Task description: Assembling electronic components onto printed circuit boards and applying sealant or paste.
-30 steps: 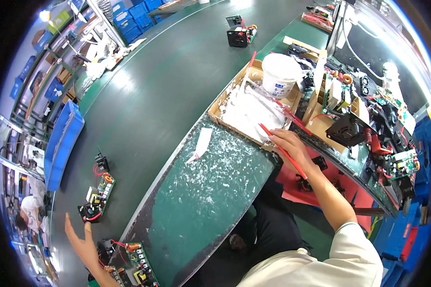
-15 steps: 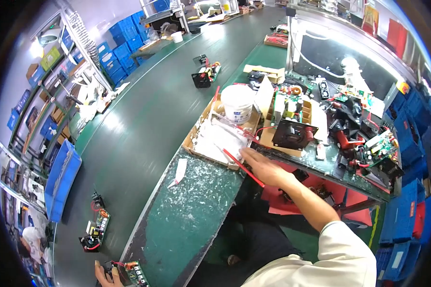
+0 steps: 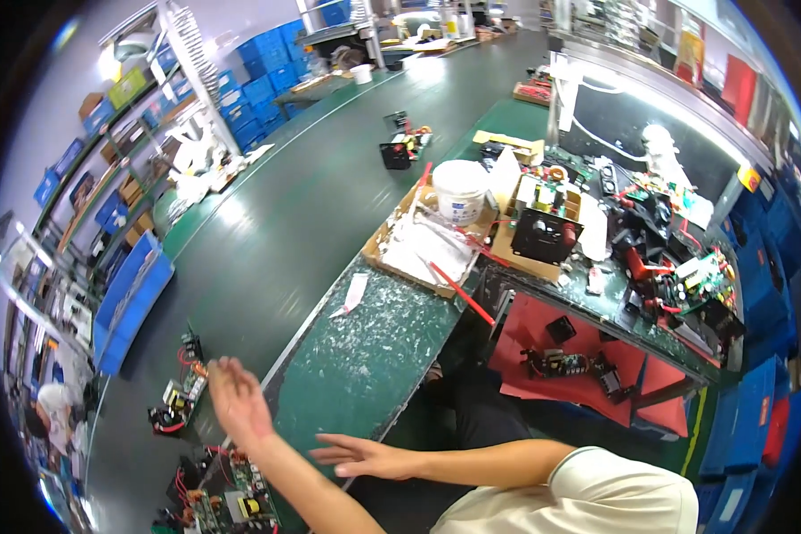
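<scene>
My left hand [image 3: 240, 405] is open above the work surface at the left, its fingers stretched toward a circuit board assembly [image 3: 180, 398] on the dark belt. It holds nothing that I can see. Below my left forearm lies a larger circuit board assembly [image 3: 247, 503] with red wires and a yellow part, cut off by the lower edge. My right hand [image 3: 369, 458] is open too, fingers reaching left over the near edge of the green bench [image 3: 329, 405]. A red stick [image 3: 461, 292] leans across the rim of a shallow cardboard box [image 3: 392, 262] smeared with white material.
A white bucket [image 3: 460, 191] stands in the cardboard box. A board with a black fan panel [image 3: 547, 236] sits on the right bench among loose boards and wires. Under it, a red-lined shelf [image 3: 525, 343] holds more parts. Blue bins [image 3: 133, 307] stand left and right.
My right hand has left the red stick and come down and left. My left hand has risen from beside the board at the lower edge. The view has shifted, showing more boards there.
</scene>
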